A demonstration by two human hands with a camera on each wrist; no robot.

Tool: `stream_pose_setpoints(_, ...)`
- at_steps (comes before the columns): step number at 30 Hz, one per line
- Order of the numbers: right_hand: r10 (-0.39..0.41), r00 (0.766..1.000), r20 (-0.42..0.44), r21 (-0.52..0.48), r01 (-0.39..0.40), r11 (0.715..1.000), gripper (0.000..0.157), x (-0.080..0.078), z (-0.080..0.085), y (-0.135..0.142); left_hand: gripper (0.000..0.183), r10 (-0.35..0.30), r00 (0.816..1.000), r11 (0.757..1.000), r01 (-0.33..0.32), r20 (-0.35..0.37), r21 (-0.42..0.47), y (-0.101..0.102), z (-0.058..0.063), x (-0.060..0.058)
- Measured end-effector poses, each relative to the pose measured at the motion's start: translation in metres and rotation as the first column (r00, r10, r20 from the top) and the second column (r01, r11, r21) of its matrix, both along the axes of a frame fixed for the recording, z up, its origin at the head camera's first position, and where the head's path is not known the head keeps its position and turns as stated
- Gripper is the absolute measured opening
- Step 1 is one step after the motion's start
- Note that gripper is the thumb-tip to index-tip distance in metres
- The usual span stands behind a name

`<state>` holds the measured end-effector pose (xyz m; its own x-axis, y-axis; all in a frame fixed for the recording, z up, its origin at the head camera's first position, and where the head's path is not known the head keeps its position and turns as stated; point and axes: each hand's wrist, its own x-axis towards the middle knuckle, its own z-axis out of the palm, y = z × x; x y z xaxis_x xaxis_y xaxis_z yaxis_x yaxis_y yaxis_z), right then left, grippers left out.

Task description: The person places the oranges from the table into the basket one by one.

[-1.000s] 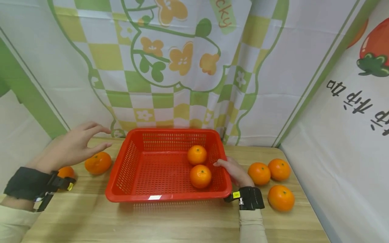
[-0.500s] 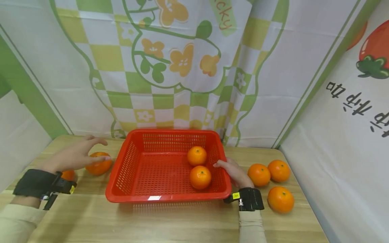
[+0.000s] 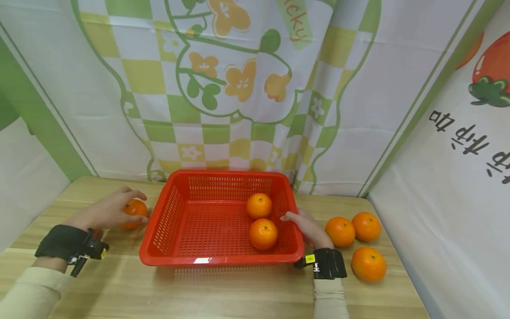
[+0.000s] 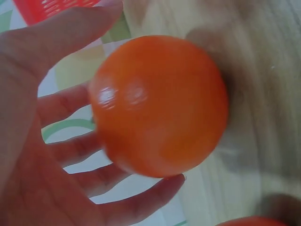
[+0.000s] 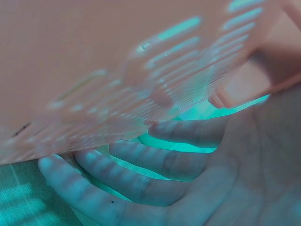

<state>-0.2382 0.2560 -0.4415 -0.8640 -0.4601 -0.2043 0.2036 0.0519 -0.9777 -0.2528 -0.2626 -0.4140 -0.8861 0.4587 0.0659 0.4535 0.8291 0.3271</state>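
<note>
My left hand (image 3: 107, 212) is around an orange (image 3: 137, 207) on the table, left of the basket. In the left wrist view its fingers spread behind that orange (image 4: 160, 108), while the thumb stands apart from it. A second orange (image 4: 254, 222) shows at the lower edge there and is mostly hidden by my wrist in the head view. My right hand (image 3: 308, 228) holds the right side of the red plastic basket (image 3: 221, 259), thumb over the rim. The right wrist view shows the fingers (image 5: 141, 160) under its slotted wall. Two oranges (image 3: 259, 206) lie inside at the right.
Several more oranges stand right of the basket, one (image 3: 368, 264) nearer the front and another (image 3: 366, 226) farther back. A patterned curtain (image 3: 239, 150) hangs behind the wooden table (image 3: 223, 294). A white wall panel (image 3: 446, 212) borders the right side.
My left hand has come down and to the right, from above the left orange to around it. That orange has shifted slightly right. The right hand and basket stay put.
</note>
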Motion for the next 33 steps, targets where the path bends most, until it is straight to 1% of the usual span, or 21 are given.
stream_pose_setpoints(5,0.000,1.000,0.004,-0.008,0.000,1.000,0.052,0.001,-0.002,0.000,0.062,0.005,1.000,1.000,-0.005,-0.004,0.006,0.003,-0.006,-0.001)
stream_pose_setpoints(6,0.005,1.000,0.002,-0.004,-0.005,1.000,0.051,0.002,0.001,-0.001,0.061,0.007,1.000,1.000,-0.007,-0.003,0.002,0.003,-0.007,-0.001)
stream_pose_setpoints(11,0.001,1.000,0.002,-0.004,-0.001,1.000,0.050,0.003,0.001,-0.002,0.057,0.027,1.000,0.999,-0.027,0.005,-0.027,0.004,-0.010,-0.004)
stream_pose_setpoints(13,-0.006,1.000,0.005,-0.010,0.006,1.000,0.053,0.001,-0.002,-0.002,0.055,0.031,0.999,0.999,-0.031,0.010,-0.029,0.004,-0.012,-0.004)
stream_pose_setpoints(15,-0.006,1.000,0.006,-0.014,0.006,1.000,0.054,0.000,-0.003,-0.002,0.052,0.028,1.000,0.999,-0.028,0.007,-0.033,0.004,-0.015,-0.004)
stream_pose_setpoints(18,-0.010,1.000,0.002,-0.015,0.010,1.000,0.055,-0.001,-0.004,-0.003,0.049,-0.002,1.000,0.999,0.001,-0.022,-0.041,0.004,-0.020,-0.005)
stream_pose_setpoints(22,-0.017,1.000,-0.012,-0.016,0.017,1.000,0.054,-0.003,-0.003,-0.003,0.050,-0.024,0.998,0.998,0.020,-0.064,-0.061,0.005,-0.024,-0.009)
stream_pose_setpoints(29,0.002,1.000,-0.006,-0.024,-0.002,1.000,0.056,-0.002,-0.001,-0.002,0.056,0.015,0.998,0.996,-0.020,-0.055,-0.089,0.005,-0.027,-0.010)
stream_pose_setpoints(33,-0.001,1.000,-0.009,-0.029,0.001,1.000,0.056,-0.002,-0.003,-0.001,0.056,0.013,0.998,0.996,-0.018,-0.065,-0.085,0.006,-0.029,-0.011)
